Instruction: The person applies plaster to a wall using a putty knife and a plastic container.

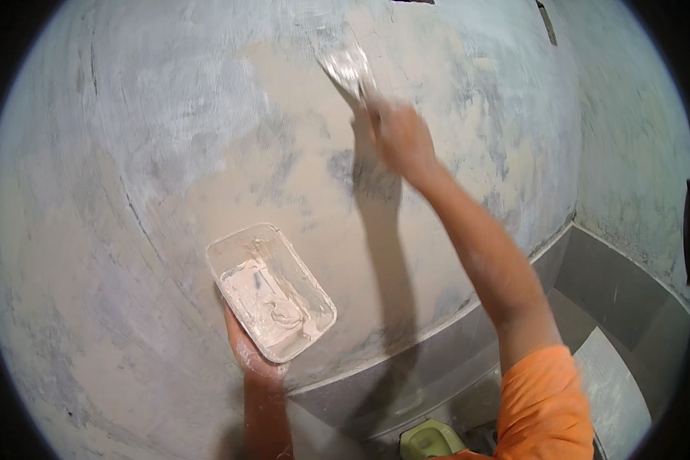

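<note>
My right hand [403,138] is closed round the handle of a putty knife [348,69] with a broad metal blade, pressed near the wall high in the view; hand and blade are slightly blurred. Low in the middle, my left hand [251,351] holds up a clear plastic tub [312,285] from beneath. Its fingers are mostly hidden behind the tub. Inside lies pale pinkish-beige putty [262,300], smeared up the walls as well. On the wall [169,115], wide beige patches of putty [299,157] spread over the grey-white surface.
Grey tiles [468,337] run along the wall's foot and round the corner at right. Below, a yellow-green squat-toilet-like fixture [429,441] shows beside my orange sleeve. A pale panel [612,387] leans at the lower right. Thin cracks mark the wall at left.
</note>
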Action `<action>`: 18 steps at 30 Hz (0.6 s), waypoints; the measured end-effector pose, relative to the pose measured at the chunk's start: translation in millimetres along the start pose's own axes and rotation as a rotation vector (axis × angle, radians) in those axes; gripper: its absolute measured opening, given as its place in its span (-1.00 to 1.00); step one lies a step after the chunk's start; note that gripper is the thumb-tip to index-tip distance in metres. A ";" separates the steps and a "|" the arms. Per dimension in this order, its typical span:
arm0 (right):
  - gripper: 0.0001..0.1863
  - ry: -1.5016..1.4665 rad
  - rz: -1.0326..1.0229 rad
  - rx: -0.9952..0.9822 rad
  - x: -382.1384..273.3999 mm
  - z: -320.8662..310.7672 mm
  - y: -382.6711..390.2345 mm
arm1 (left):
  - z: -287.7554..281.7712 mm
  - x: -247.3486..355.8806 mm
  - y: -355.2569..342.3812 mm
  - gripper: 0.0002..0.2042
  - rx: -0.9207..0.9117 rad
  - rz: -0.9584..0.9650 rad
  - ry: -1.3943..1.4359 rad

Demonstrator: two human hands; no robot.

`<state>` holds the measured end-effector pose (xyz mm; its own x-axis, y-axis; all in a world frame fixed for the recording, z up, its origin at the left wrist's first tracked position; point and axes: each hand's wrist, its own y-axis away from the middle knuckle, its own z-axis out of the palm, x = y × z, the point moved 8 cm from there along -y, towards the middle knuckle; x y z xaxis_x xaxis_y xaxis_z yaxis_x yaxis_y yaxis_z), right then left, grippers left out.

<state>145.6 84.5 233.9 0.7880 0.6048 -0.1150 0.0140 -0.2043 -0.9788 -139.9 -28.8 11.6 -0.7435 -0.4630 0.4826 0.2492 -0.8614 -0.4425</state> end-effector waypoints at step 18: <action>-0.61 -0.028 -0.086 0.031 17.6 -27.5 -29.7 | 169.3 5.6 -37.8 -0.50 -0.399 0.139 -0.026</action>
<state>175.9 80.0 265.6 0.7672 0.6405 -0.0344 0.0613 -0.1266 -0.9901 -48.4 -34.2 158.9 -0.7027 -0.5782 0.4145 0.0823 -0.6448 -0.7599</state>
